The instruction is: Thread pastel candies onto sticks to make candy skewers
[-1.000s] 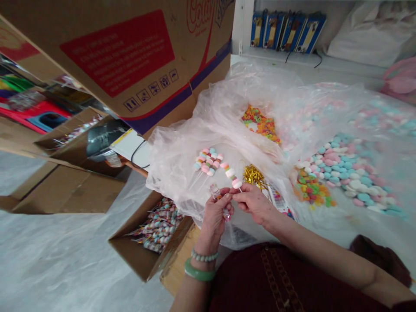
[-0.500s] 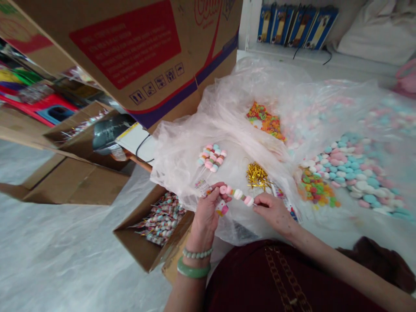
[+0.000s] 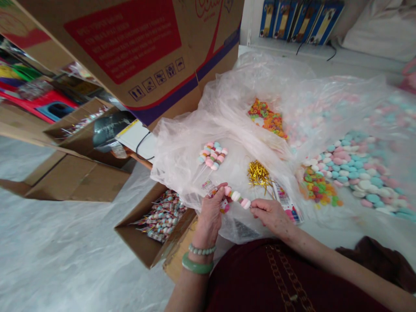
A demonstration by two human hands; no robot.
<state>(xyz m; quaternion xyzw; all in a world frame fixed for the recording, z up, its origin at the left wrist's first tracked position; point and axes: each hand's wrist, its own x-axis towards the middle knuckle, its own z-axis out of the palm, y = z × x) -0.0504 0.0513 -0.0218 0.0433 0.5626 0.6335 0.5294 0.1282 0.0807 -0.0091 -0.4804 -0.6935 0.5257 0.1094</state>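
My left hand (image 3: 212, 206) is closed around one end of a marshmallow skewer (image 3: 236, 197), strung with pink and white marshmallows and small coloured pieces between them. At the skewer's other end, my right hand (image 3: 268, 212) pinches the tip. A clear bag with colourful print (image 3: 225, 205) shows at my left fingers; how it is held is partly hidden. Just beyond lies a group of finished marshmallow skewers (image 3: 213, 156) on the plastic sheet (image 3: 182, 151). Gold twist ties (image 3: 258, 174) are heaped past my right hand, near a stack of printed bags (image 3: 287, 203).
Loose marshmallows (image 3: 357, 169) and gummy rings (image 3: 320, 188) spread to the right, with more gummy rings (image 3: 268, 119) farther back. A large carton (image 3: 130, 47) stands at the back left. Below the table edge, an open box (image 3: 136, 242) holds many wrapped skewers.
The skewer has shifted slightly left and down, and its left end has slipped farther behind my left fingers. My right hand has followed it a little leftward. The view has tilted slightly.
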